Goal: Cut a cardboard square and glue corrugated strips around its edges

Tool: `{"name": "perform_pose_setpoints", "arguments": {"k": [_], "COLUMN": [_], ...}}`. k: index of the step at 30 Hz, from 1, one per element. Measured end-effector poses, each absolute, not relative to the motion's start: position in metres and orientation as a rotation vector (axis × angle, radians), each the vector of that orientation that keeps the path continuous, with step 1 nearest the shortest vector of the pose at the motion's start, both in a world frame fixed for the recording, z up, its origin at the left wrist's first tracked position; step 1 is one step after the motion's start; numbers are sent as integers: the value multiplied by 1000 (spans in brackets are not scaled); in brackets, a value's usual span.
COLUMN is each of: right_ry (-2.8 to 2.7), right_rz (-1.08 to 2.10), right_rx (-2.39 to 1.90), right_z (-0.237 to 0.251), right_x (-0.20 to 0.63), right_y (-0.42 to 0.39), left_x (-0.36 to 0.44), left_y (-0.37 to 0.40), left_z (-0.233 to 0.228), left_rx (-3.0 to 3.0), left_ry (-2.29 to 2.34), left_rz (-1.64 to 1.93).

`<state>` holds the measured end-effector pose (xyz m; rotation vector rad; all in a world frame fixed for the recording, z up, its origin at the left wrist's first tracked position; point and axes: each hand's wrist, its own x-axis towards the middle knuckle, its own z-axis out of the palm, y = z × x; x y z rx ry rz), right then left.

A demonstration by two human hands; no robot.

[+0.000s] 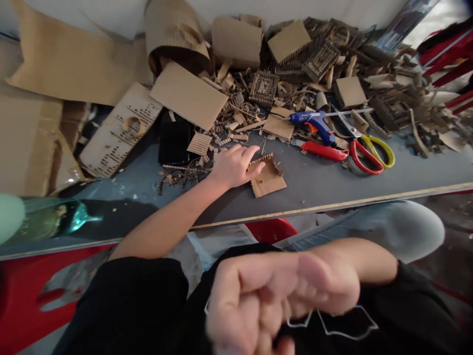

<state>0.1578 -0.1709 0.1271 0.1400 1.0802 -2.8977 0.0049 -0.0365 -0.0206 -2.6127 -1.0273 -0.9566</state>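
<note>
the small cardboard tray (pixel 268 175) lies flat on the grey table (pixel 332 182), near its front edge; the left hand (pixel 234 165) rests on the tray's left side, fingers spread and pressing rather than closed round it; the right hand (pixel 273 301) is curled into a loose fist close to the camera, blurred, and i cannot tell whether it holds anything; the step looks like steadying the tray, and the next move would call for a firm hold on it; behind lie a glue gun (pixel 314 123), scissors (pixel 365 148), a red knife (pixel 323 151) and heaped cardboard scraps (pixel 236 98); a green bottle (pixel 48 219) sits far left.
</note>
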Motion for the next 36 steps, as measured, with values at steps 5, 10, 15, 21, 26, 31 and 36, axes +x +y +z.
{"name": "perform_pose_setpoints", "arguments": {"k": [5, 10, 15, 21, 26, 31, 36], "right_ry": [2886, 2955, 2885, 2853, 2861, 2952, 2966], "right_rz": [-1781, -291, -101, -68, -30, -19, 28], "right_rx": [1776, 1988, 2014, 2016, 2009, 1959, 1920], "right_z": [83, 28, 17, 18, 12, 5, 5], "right_x": [205, 233, 230, 226, 228, 225, 223], "right_y": [-102, -71, -74, -75, -73, -66, -63], "left_x": [4, 4, 7, 7, 8, 6, 8], "left_y": [-40, -32, -32, -31, -30, -28, -30], "left_z": [-14, -18, -24, -25, -28, -30, -33], "left_rx": [-2532, -2908, -3039, -3088, -3109, -3092, -3108], "left_ry": [-1223, -1447, -1389, -1433, -1311, -1243, -1298], "left_rz": [-1071, -1225, -1188, -1038, -991, -1007, -939]}}
